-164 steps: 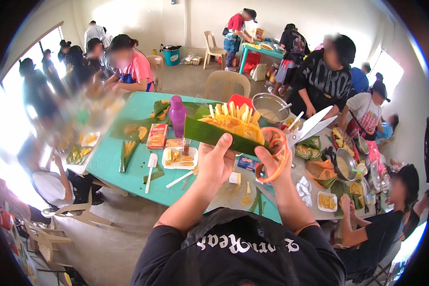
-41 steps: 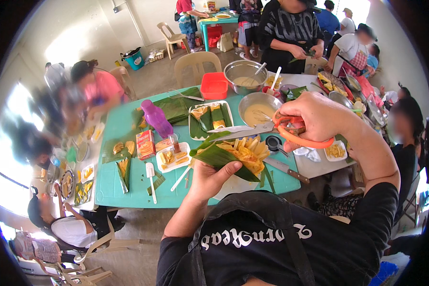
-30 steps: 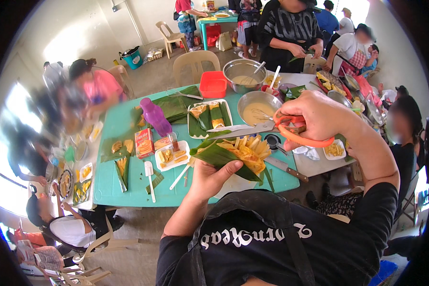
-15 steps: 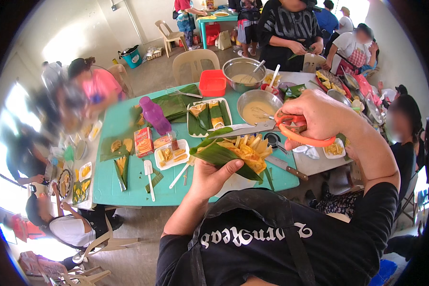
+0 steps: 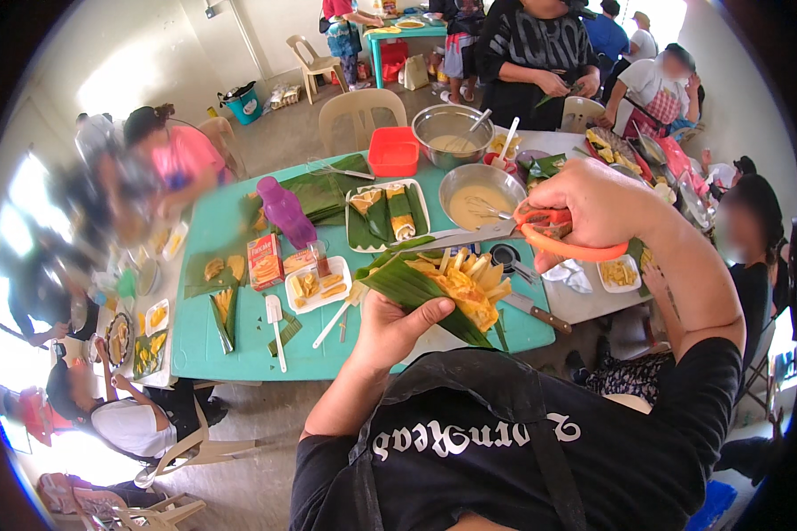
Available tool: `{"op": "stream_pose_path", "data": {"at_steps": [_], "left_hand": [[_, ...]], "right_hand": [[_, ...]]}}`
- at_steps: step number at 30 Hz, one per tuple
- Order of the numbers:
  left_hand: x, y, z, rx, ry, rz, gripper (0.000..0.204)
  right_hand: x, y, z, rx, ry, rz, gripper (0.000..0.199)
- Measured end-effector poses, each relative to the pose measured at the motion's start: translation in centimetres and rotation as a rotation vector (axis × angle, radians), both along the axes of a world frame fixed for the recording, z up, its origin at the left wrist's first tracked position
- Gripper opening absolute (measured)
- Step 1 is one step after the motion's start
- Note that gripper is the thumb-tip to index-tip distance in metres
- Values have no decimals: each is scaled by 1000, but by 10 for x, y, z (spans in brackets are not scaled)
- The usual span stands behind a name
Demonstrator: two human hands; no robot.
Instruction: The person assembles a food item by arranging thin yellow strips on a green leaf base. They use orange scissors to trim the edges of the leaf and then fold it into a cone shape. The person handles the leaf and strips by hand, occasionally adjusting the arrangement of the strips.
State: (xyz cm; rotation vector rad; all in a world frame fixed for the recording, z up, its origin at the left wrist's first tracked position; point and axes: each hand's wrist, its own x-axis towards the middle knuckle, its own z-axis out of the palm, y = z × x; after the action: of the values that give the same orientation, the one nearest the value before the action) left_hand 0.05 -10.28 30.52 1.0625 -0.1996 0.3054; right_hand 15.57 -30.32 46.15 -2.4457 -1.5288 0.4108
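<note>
My left hand [image 5: 397, 329] is wrapped round a folded green banana leaf [image 5: 421, 290], thumb pressed on its near side. Yellow sticks of food and an orange-yellow, batter-like piece [image 5: 474, 296] fill the leaf and poke out of its right side. Above it, my right hand [image 5: 584, 208] grips a pair of scissors [image 5: 584, 250] by the orange handles. The blades point left and lie at the leaf's upper edge; the leaf partly hides their tips. Just beyond the scissors stands a metal bowl of pale batter [image 5: 478, 190] with a whisk in it.
On the green table [image 5: 212, 310] are a purple bottle [image 5: 285, 212], a white tray with leaf-wrapped food [image 5: 388, 215], a small food tray [image 5: 319, 285], a white spatula [image 5: 276, 332] and a red container [image 5: 393, 150]. A wooden-handled knife [image 5: 536, 311] lies by my leaf. Other people work around.
The scissor handles have come closer together in my right hand, and the blades look narrower. My left hand and the filled leaf have shifted only slightly.
</note>
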Motion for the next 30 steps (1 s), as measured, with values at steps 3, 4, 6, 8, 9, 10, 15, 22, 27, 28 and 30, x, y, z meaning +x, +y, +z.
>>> {"op": "stream_pose_path", "data": {"at_steps": [3,4,6,8,9,10,15,22,27,28,30], "left_hand": [[0,-1,-2,-7,3,-13,39],[-1,-1,-2,-11,6,-18,39],[-1,-1,-3,-17,11,-31,40],[-1,-1,-4,-20,11,-41,41],[0,-1,-4,-21,11,-47,41],[0,-1,-4,-19,11,-54,41],[-1,1,-7,-1,25,-62,41],[-2,4,-7,51,36,-101,46],[-1,6,-9,68,74,-108,48],[-2,7,-8,76,83,-111,48],[-2,8,-4,91,99,-117,48]], "right_hand": [[0,2,5,-58,24,-33,44],[0,3,7,-92,25,-48,44],[2,2,7,-81,-9,-19,41],[1,2,9,-85,-14,-17,39],[0,3,11,-95,-1,-29,38],[-1,4,12,-105,12,-41,36],[5,3,10,-109,14,-54,33],[5,6,15,-144,-115,-1,45],[7,11,15,-155,-123,37,47],[7,13,15,-174,-129,37,47],[8,14,15,-172,-87,6,49]]}}
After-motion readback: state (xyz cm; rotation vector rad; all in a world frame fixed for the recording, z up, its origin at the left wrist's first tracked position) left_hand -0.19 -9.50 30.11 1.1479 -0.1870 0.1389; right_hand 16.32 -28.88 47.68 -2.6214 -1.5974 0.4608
